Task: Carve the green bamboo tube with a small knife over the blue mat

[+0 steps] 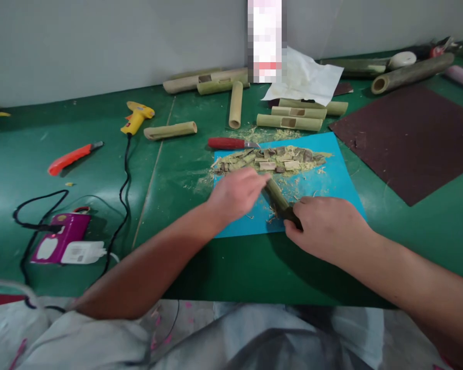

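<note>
A green bamboo tube [277, 194] lies slantwise between my hands, over a blue sheet [231, 227]. My left hand [239, 192] is closed at its upper end, with fingertips on the tube. Around the lower end, my right hand [327, 226] is closed, thumb underneath. Something dark shows by the right fingers; whether it is the tube's own surface or a wrap, I cannot tell. Just beyond my hands, bamboo chips and shavings [268, 165] are heaped on the sheet. A red-handled carving tool [227, 143] rests at the heap's far side.
Several cut bamboo tubes [289, 122] lie at the back. A dark brown sheet [405, 139] is on the right. Leftward are a yellow glue gun [139, 117] with a trailing cord, an orange utility knife [71, 158] and a purple power strip [67, 234].
</note>
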`<state>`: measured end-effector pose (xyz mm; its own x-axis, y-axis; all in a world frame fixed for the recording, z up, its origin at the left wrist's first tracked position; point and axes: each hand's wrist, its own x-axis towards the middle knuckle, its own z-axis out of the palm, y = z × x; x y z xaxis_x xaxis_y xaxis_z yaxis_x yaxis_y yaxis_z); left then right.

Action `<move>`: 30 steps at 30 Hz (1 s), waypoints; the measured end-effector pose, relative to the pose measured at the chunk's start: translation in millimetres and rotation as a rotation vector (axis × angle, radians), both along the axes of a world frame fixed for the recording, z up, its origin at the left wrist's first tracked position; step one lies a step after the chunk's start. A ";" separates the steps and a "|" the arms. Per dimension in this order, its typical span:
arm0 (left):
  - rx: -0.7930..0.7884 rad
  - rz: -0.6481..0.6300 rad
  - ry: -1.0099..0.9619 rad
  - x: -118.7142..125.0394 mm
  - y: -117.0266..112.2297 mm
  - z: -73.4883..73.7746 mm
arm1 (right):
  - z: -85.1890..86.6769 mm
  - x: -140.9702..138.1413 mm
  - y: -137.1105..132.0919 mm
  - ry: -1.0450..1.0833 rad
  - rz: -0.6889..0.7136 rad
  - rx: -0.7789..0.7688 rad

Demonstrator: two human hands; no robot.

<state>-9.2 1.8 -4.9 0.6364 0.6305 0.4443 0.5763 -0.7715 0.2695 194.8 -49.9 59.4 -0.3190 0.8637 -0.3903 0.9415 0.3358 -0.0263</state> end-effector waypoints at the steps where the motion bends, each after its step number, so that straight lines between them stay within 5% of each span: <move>1: 0.015 0.032 -0.002 -2.2 2.9 -0.6 | 0.1 -0.1 -0.4 -0.002 0.002 -0.003; 7: 0.059 0.043 -0.009 -3.9 5.2 -0.3 | 1.5 -1.3 -4.2 -0.009 0.028 -0.044; 30: 0.037 0.091 -0.063 -4.9 17.2 2.1 | -3.2 8.6 4.9 -0.046 -0.006 0.202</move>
